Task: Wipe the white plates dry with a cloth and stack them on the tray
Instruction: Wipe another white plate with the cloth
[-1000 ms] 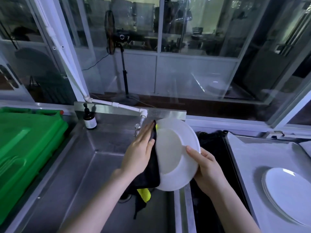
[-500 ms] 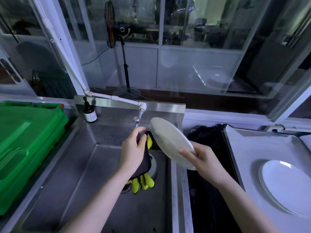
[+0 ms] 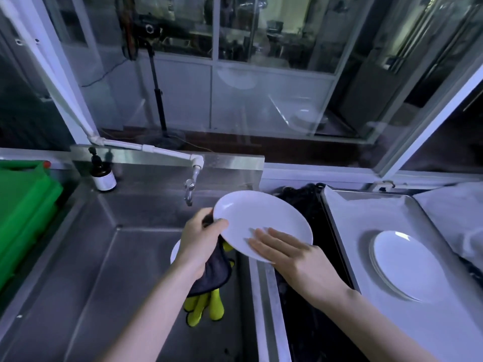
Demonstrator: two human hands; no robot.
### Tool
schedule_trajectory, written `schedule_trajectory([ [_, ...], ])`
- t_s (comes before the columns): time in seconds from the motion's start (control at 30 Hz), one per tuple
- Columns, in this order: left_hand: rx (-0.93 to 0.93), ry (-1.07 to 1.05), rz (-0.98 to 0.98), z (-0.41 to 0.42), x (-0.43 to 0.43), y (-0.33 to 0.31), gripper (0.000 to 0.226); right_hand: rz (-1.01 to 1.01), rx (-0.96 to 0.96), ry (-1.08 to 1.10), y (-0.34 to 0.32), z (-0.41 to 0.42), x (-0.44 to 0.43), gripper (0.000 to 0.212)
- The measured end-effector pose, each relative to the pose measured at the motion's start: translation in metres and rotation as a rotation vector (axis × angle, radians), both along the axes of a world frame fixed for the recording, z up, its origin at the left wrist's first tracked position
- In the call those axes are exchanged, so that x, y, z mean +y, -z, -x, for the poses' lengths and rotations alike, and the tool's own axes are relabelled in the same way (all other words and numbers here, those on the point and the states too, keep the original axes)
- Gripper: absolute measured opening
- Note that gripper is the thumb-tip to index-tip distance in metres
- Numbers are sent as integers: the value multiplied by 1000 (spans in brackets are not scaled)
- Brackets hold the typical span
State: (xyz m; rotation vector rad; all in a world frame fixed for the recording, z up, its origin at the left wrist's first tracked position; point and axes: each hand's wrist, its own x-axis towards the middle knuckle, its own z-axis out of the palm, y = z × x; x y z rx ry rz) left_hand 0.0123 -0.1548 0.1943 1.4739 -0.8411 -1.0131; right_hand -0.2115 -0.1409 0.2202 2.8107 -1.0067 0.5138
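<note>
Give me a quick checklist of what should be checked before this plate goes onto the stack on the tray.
1. Plate secured: ok. The left hand pinches the rim of the white plate, with the dark cloth beneath.
2. Carrying grip: not ok. The right hand lies flat on the plate's face, fingers straight.
3. Plate dry: cannot tell.
4. Landing spot: ok. The stack of plates on the metal tray has a bare top.
5. Cloth out of the way: not ok. It hangs under the plate.
</note>
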Motion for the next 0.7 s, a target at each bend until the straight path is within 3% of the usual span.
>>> schedule_trajectory([
  [0.2,124,-34,52,35,-1,6,24,-108,-69,63,-1,31,1,60],
  [0.33,157,-34,69,62,-6,8,24,-307,-139,235,-3,82,-1,71],
  [0.43,188,5,62,94,-8,12,26,-513,-385,401,-3,131,0,67],
  [0.57,224,45,55,159,-10,16,27,-588,-725,666,2,190,-7,34],
  [0.7,209,89,58,236,-10,22,30,-667,-889,832,18,253,-15,35],
])
